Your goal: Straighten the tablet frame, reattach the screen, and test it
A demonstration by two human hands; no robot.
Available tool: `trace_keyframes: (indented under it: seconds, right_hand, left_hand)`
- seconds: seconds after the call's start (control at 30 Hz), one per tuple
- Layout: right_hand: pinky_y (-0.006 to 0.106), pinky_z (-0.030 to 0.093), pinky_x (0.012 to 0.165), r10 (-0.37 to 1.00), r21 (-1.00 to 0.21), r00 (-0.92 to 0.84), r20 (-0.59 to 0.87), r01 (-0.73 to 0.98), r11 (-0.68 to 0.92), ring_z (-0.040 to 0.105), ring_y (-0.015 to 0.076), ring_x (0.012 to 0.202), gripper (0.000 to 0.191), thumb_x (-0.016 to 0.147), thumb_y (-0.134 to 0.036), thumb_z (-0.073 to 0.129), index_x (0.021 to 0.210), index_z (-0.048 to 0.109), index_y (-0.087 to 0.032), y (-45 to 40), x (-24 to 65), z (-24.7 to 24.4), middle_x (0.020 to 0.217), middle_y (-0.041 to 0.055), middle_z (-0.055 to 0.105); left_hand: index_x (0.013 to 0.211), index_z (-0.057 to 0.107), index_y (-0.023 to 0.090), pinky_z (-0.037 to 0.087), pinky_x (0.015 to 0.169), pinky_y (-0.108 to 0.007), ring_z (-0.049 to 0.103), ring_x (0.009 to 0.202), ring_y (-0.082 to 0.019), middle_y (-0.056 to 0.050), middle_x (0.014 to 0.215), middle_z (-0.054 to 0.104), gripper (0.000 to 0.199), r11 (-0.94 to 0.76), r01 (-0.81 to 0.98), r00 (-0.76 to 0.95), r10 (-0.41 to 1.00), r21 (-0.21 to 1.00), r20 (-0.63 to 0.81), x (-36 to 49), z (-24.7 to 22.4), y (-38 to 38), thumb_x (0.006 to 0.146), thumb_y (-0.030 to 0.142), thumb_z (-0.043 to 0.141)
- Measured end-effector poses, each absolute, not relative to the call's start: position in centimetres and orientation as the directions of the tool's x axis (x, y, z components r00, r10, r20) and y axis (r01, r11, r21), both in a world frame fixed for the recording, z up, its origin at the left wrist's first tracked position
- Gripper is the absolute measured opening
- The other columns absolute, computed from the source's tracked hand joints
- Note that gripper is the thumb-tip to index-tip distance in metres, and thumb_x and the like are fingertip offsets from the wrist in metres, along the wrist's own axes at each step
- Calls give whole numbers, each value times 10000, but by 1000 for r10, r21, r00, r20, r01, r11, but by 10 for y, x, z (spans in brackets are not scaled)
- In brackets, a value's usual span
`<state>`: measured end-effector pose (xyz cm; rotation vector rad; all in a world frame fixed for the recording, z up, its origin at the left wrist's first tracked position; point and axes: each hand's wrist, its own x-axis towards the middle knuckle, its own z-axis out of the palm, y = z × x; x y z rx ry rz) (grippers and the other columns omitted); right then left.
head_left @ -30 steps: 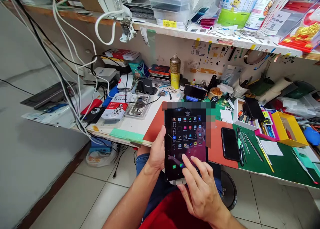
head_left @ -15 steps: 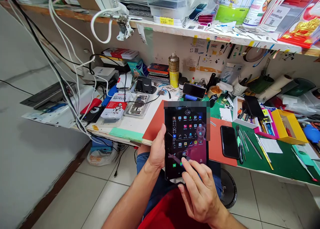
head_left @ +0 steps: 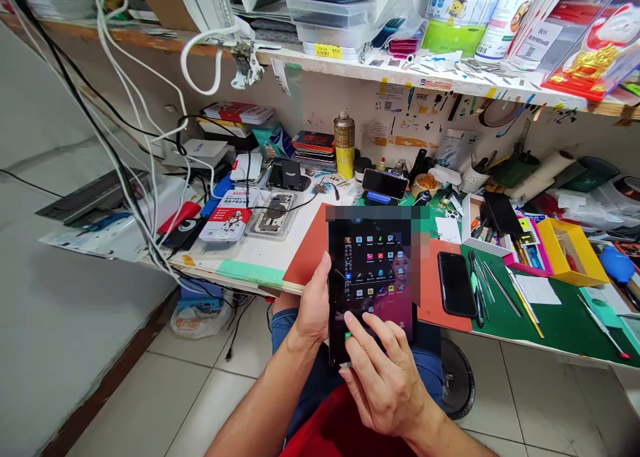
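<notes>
A dark tablet (head_left: 370,264), its screen lit with rows of app icons over a purplish picture, is held upright above my lap. My left hand (head_left: 315,304) grips its left edge, the thumb along the frame. Over the lower part of the screen lies my right hand (head_left: 380,370), fingers apart and holding nothing, its fingertips at the glass near the bottom icons. A black phone (head_left: 457,284) rests on the orange mat (head_left: 430,297) to the right of the tablet.
Tweezers and thin tools (head_left: 487,280) lie on the green mat (head_left: 520,324). Behind are a yellow box (head_left: 575,254), a propped phone (head_left: 385,182) and a spray can (head_left: 345,144). White cables (head_left: 150,177) hang at the left, and a loaded shelf (head_left: 350,67) spans above.
My right hand has moved a little left across the lower screen, its index fingertip now nearer the left icons. My left hand keeps its hold on the tablet. The view has shifted slightly.
</notes>
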<state>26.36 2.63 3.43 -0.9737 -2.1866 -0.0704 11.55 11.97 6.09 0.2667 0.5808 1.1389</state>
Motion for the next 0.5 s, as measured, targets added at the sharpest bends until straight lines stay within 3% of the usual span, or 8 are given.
trace_keyframes:
  seconds: [0.33,0.5]
  right_hand:
    - [427,457,1104,626,-208,-439,644,687,696,605,315,1363,312,1009,-253,594,1261,734,-133,25,263,30,1533,106,682]
    - [437,450,1102,622,-216,-437,650,678,702,598,322,1362,313,1008,-249,613,1260,734,-110,26,262,31,1528,124,683]
  left_hand:
    - [1574,586,183,454,1240,-503,665,1390,-322,-121,1417,758,587,360,-778,184,914,516,-361,117,65,120,1099,516,497]
    - [1370,746,148,440,1248,-509,678,1368,-350,-118,1266,824,544,401,-762,244,905,509,-348,114,61,120,1066,553,550]
